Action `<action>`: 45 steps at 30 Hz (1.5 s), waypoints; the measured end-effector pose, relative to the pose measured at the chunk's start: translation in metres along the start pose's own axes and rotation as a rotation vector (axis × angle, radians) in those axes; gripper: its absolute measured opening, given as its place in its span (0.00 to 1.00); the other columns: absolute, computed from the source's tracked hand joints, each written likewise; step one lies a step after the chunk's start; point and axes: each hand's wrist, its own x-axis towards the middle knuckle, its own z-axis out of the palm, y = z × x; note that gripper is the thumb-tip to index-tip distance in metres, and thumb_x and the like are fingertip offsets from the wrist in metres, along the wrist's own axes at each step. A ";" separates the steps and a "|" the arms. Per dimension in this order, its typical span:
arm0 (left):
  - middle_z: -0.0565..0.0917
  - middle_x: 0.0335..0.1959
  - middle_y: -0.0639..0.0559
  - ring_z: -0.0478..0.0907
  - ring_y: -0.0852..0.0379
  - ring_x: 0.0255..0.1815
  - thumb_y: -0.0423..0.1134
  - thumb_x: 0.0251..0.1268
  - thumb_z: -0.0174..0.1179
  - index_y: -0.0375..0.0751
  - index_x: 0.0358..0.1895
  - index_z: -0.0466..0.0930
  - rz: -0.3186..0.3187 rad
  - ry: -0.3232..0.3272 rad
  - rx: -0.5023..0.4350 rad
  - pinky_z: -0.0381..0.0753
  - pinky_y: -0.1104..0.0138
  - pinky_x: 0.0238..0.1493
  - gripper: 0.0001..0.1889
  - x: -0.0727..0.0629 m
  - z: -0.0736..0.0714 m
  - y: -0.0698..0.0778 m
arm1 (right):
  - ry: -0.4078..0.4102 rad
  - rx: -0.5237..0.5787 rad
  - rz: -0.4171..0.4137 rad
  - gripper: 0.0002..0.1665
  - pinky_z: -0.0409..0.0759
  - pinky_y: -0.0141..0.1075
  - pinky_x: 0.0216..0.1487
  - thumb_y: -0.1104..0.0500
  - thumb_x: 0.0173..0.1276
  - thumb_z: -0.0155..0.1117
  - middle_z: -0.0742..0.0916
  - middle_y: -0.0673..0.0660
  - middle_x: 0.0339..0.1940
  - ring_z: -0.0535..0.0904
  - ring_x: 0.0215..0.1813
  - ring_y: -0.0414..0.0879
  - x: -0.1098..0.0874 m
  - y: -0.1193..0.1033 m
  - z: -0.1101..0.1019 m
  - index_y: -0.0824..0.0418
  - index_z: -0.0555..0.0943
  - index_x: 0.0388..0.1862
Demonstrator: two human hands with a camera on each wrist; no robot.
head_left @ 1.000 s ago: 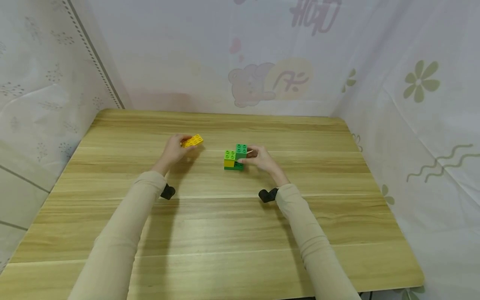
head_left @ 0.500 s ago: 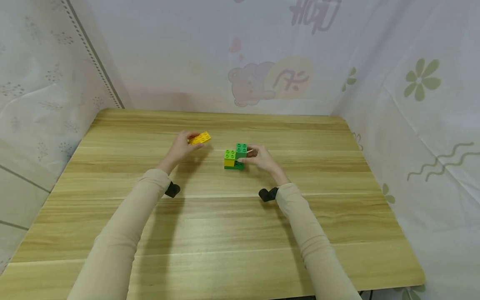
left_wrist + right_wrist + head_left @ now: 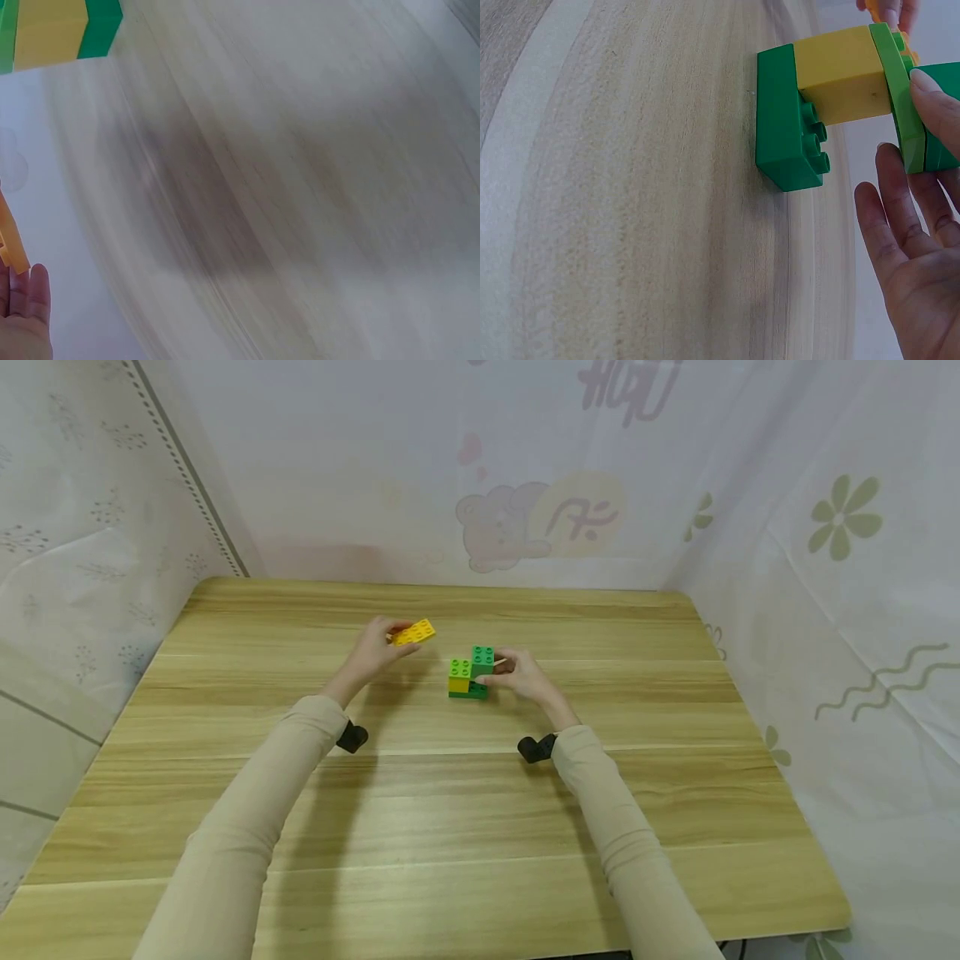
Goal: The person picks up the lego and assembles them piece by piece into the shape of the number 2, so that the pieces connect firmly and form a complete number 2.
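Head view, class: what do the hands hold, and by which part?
Left hand: loose yellow brick, by its left end. Right hand: brick stack, by its top green brick.

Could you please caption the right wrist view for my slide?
Right hand holding a green and yellow block stack by its top.

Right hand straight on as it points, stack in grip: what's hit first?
Likely the yellow toy brick in the left hand, roughly in line beyond the upper dark green toy brick that the right hand pinches. Heights are unclear, so the brick stack might pass underneath.
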 end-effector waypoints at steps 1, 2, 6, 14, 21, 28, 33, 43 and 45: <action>0.69 0.54 0.36 0.67 0.44 0.54 0.40 0.61 0.59 0.34 0.61 0.68 0.006 0.000 -0.001 0.69 0.53 0.58 0.26 0.000 0.001 0.001 | -0.001 0.000 -0.002 0.26 0.78 0.39 0.50 0.61 0.57 0.67 0.83 0.62 0.47 0.79 0.44 0.49 0.000 0.000 0.000 0.62 0.75 0.56; 0.69 0.54 0.36 0.67 0.44 0.54 0.40 0.61 0.59 0.34 0.61 0.68 0.009 0.000 -0.004 0.69 0.53 0.58 0.26 0.001 0.001 0.002 | -0.002 0.000 -0.003 0.26 0.79 0.39 0.50 0.61 0.58 0.67 0.83 0.62 0.47 0.79 0.45 0.49 0.000 0.000 0.000 0.63 0.75 0.56; 0.70 0.54 0.37 0.68 0.44 0.54 0.40 0.60 0.60 0.34 0.60 0.69 0.022 -0.002 -0.005 0.69 0.53 0.59 0.25 0.001 0.004 0.008 | -0.004 -0.004 -0.001 0.26 0.78 0.39 0.50 0.60 0.58 0.67 0.83 0.62 0.47 0.79 0.45 0.50 0.000 -0.001 0.000 0.63 0.75 0.56; 0.69 0.54 0.36 0.67 0.44 0.54 0.40 0.61 0.59 0.34 0.60 0.69 0.037 -0.011 -0.013 0.70 0.53 0.58 0.25 0.002 0.008 0.011 | 0.005 -0.031 0.030 0.26 0.77 0.40 0.51 0.58 0.58 0.67 0.82 0.61 0.48 0.78 0.46 0.49 0.000 -0.001 0.000 0.61 0.75 0.56; 0.69 0.55 0.37 0.67 0.44 0.55 0.40 0.61 0.59 0.34 0.60 0.69 0.045 -0.019 -0.011 0.70 0.54 0.58 0.25 0.003 0.009 0.014 | 0.003 -0.027 0.047 0.27 0.78 0.40 0.51 0.58 0.58 0.67 0.82 0.62 0.48 0.78 0.46 0.50 -0.001 -0.004 0.000 0.62 0.74 0.57; 0.70 0.54 0.38 0.68 0.45 0.54 0.39 0.60 0.60 0.34 0.59 0.70 0.066 -0.018 -0.005 0.72 0.55 0.57 0.24 0.001 0.009 0.019 | -0.001 -0.033 0.052 0.28 0.78 0.39 0.50 0.59 0.58 0.66 0.82 0.62 0.48 0.79 0.45 0.49 -0.001 -0.005 0.000 0.62 0.73 0.57; 0.70 0.53 0.38 0.68 0.45 0.54 0.39 0.59 0.60 0.34 0.59 0.70 0.070 -0.019 -0.015 0.72 0.55 0.56 0.24 0.001 0.010 0.020 | -0.003 -0.033 0.055 0.28 0.78 0.38 0.50 0.59 0.58 0.66 0.82 0.63 0.48 0.79 0.45 0.49 -0.001 -0.005 0.000 0.63 0.73 0.58; 0.71 0.53 0.38 0.68 0.45 0.54 0.40 0.59 0.61 0.35 0.59 0.71 0.099 -0.042 -0.031 0.72 0.56 0.57 0.24 0.000 0.015 0.032 | -0.004 -0.029 0.053 0.27 0.78 0.40 0.52 0.58 0.58 0.67 0.82 0.63 0.49 0.79 0.46 0.50 0.001 -0.004 0.000 0.63 0.74 0.57; 0.71 0.53 0.38 0.68 0.45 0.54 0.40 0.59 0.61 0.35 0.59 0.71 0.103 -0.046 -0.037 0.71 0.56 0.57 0.24 -0.001 0.015 0.035 | -0.004 -0.030 0.045 0.27 0.78 0.40 0.51 0.58 0.58 0.66 0.82 0.63 0.49 0.79 0.46 0.50 0.001 -0.004 0.000 0.63 0.74 0.57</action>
